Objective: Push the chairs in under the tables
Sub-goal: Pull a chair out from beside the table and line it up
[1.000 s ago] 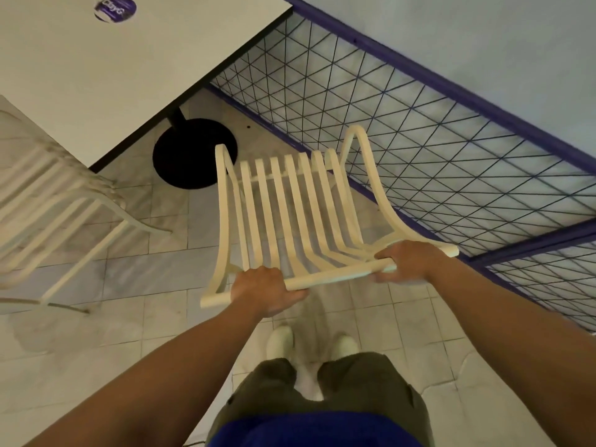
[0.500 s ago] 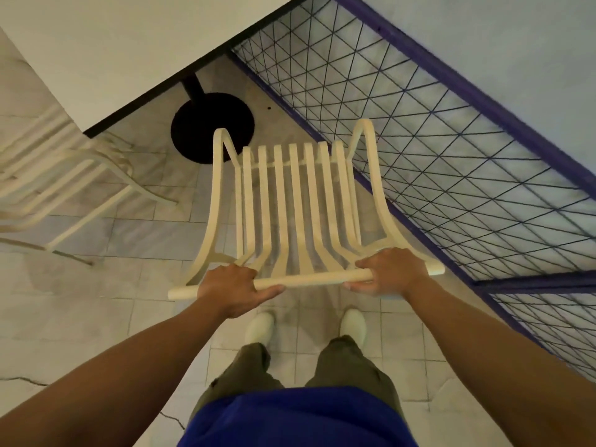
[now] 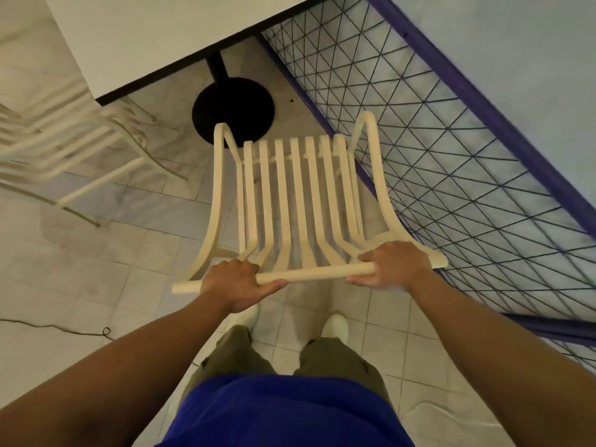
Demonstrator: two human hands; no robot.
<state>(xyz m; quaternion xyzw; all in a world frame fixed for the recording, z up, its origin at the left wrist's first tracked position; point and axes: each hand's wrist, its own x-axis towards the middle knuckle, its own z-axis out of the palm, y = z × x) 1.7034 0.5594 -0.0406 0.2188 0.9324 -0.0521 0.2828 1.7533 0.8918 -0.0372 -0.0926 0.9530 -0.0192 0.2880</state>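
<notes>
A cream slatted chair (image 3: 290,195) stands in front of me, its seat pointing toward the white table (image 3: 154,37). My left hand (image 3: 237,282) grips the left part of the chair's top rail. My right hand (image 3: 390,264) grips the right part of the same rail. The front of the seat reaches the black round table base (image 3: 233,108), short of the table's dark edge. Nothing of the chair is under the tabletop.
A second cream chair (image 3: 61,153) stands at the left, partly under the table. A purple-framed wire mesh fence (image 3: 451,140) runs close along the right of the chair. A thin cord (image 3: 64,330) lies on the tiled floor at the left.
The chair has turned to face the table squarely and moved forward toward the table base. Both hands kept their hold on the top rail.
</notes>
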